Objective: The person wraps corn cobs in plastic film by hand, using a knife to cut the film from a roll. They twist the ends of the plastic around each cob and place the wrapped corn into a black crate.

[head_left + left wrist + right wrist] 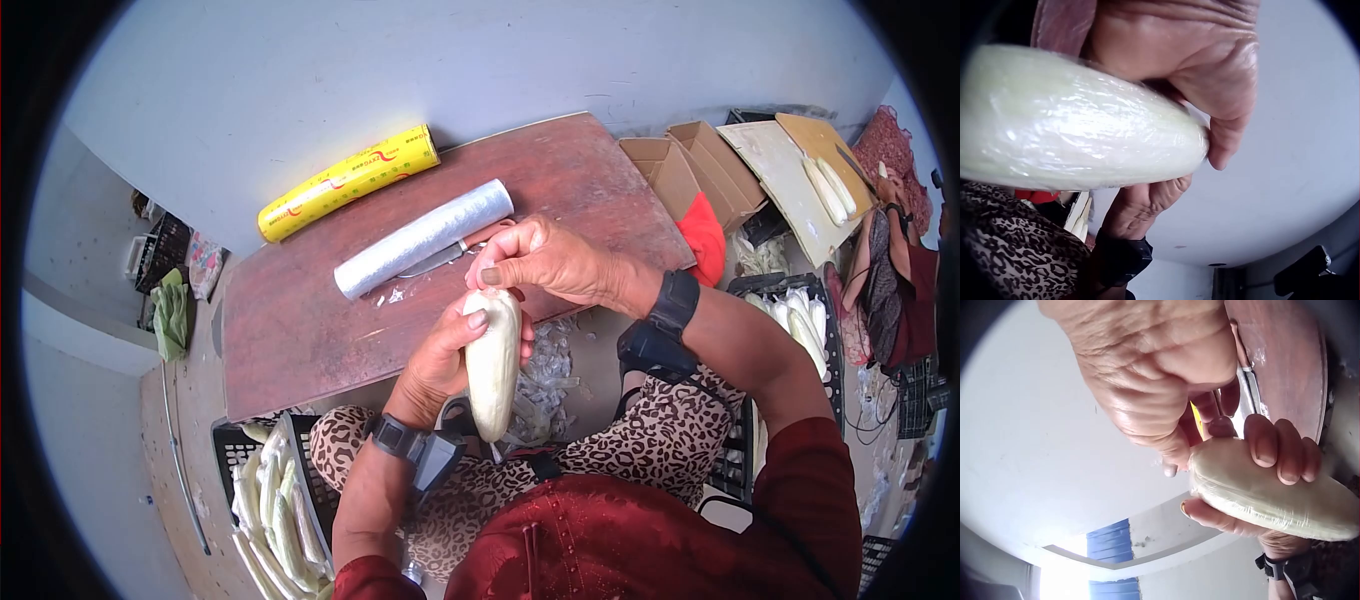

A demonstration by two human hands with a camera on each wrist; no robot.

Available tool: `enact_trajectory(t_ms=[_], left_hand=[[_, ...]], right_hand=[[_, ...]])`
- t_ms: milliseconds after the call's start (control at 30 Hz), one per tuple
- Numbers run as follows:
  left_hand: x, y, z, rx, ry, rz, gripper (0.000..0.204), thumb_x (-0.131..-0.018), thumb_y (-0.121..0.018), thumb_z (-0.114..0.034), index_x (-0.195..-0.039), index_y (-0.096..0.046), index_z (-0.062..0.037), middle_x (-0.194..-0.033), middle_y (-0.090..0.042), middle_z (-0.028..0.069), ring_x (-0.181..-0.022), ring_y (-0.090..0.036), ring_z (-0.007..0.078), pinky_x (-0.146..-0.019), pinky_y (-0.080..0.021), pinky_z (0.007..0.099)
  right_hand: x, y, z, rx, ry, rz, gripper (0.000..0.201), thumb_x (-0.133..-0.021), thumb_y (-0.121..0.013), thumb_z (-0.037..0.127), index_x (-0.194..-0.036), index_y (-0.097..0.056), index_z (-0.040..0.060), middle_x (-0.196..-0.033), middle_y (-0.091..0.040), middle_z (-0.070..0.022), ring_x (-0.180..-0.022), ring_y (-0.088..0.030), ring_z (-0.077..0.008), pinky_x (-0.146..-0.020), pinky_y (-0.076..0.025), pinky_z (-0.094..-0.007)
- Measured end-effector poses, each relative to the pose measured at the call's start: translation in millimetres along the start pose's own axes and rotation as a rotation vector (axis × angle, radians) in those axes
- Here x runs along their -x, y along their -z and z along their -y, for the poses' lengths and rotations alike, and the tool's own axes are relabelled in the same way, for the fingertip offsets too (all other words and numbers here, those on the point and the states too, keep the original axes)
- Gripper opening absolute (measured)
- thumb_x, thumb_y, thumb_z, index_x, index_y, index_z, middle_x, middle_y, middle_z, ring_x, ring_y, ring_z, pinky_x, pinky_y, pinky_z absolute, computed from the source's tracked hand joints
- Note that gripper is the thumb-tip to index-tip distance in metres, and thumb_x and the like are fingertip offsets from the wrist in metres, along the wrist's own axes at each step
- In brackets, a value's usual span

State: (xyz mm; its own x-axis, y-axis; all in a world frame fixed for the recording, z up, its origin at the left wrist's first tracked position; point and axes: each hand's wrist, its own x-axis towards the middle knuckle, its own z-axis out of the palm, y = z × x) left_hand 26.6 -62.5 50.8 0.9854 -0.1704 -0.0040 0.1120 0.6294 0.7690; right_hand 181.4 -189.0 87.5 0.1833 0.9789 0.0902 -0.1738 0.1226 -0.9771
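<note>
A long, pale green-white vegetable (492, 370), tapered at its lower end, stands nearly upright in my left hand (440, 350). Shiny cling film (1079, 128) covers it tightly in the left wrist view. The left thumb lies along one side and the fingers curl round the other, as the right wrist view shows. At the vegetable's top end, my right hand (560, 262) pinches the film between thumb and forefinger. Behind the hands, a roll of cling film (425, 238) lies on the reddish-brown table (290, 345), with a knife (450, 252) beside it.
A yellow printed roll (350, 182) lies along the table's back edge. Black crates of similar vegetables (275, 510) stand at both sides. Plastic scraps (545, 385) lie below the table edge. At right are cardboard boxes (700, 170), a red cloth (703, 240) and another person's arm (893, 220).
</note>
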Motion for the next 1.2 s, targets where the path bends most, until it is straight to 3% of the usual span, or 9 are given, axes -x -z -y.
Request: enact_trajectory(t_ms=[767, 967, 1067, 1167, 1200], left_hand=[[-0.1, -2.1, -1.7, 0.012, 0.039, 0.012, 0.063, -0.082, -0.07, -0.042, -0.124, -0.047, -0.0011, -0.101, -0.063, 0.017, -0.089, -0.066, 0.0258, -0.079, -0.057, 0.0372], [-0.8, -5.1, -1.0, -0.088, -0.005, -0.071, 0.064, -0.082, -0.067, -0.049, -0.119, -0.05, 0.0005, -0.101, -0.062, 0.0189, -0.088, -0.065, 0.028, -0.077, -0.056, 0.0398], [-2.5, -0.6, -0.4, -0.074, -0.021, -0.052, 0.065, -0.083, -0.065, -0.049, -0.123, -0.05, 0.0005, -0.107, -0.061, 0.0187, -0.097, -0.064, 0.029, -0.084, -0.054, 0.0405], [-2.9, -10.1, -3.0, -0.094, -0.07, -0.162, 0.066, -0.085, -0.063, -0.048, -0.127, -0.049, 0.0001, -0.115, -0.06, 0.0182, -0.107, -0.06, 0.0295, -0.093, -0.049, 0.0413], [-3.0, -10.8, -4.4, -0.1, -0.078, -0.17, 0.065, -0.085, -0.064, -0.046, -0.129, -0.049, 0.0, -0.117, -0.06, 0.0183, -0.109, -0.059, 0.0296, -0.096, -0.047, 0.0413]], right_hand=[[-1.1, 0.0, -3.2, 0.011, -0.012, -0.005, 0.02, -0.084, -0.076, 0.02, -0.084, -0.067, 0.0018, -0.075, -0.063, -0.0003, -0.067, -0.057, -0.0064, -0.06, -0.048, -0.0231], [-1.2, -1.0, -2.9, 0.053, 0.03, -0.047, 0.021, -0.083, -0.077, 0.02, -0.081, -0.066, 0.0034, -0.074, -0.062, 0.0008, -0.066, -0.055, -0.0062, -0.059, -0.047, -0.0226], [-3.5, -0.9, -6.3, 0.045, 0.057, -0.109, 0.02, -0.084, -0.076, 0.02, -0.078, -0.064, 0.0043, -0.073, -0.061, 0.0012, -0.067, -0.054, -0.0057, -0.059, -0.047, -0.0224], [-6.4, 6.0, -10.1, 0.094, 0.04, -0.125, 0.019, -0.085, -0.075, 0.018, -0.081, -0.062, 0.0041, -0.082, -0.061, 0.0003, -0.072, -0.054, -0.0068, -0.065, -0.046, -0.0233], [-6.3, 4.9, -7.3, 0.069, 0.022, -0.145, 0.019, -0.085, -0.075, 0.016, -0.078, -0.061, 0.0044, -0.077, -0.06, 0.0004, -0.069, -0.053, -0.0062, -0.061, -0.046, -0.0234]])
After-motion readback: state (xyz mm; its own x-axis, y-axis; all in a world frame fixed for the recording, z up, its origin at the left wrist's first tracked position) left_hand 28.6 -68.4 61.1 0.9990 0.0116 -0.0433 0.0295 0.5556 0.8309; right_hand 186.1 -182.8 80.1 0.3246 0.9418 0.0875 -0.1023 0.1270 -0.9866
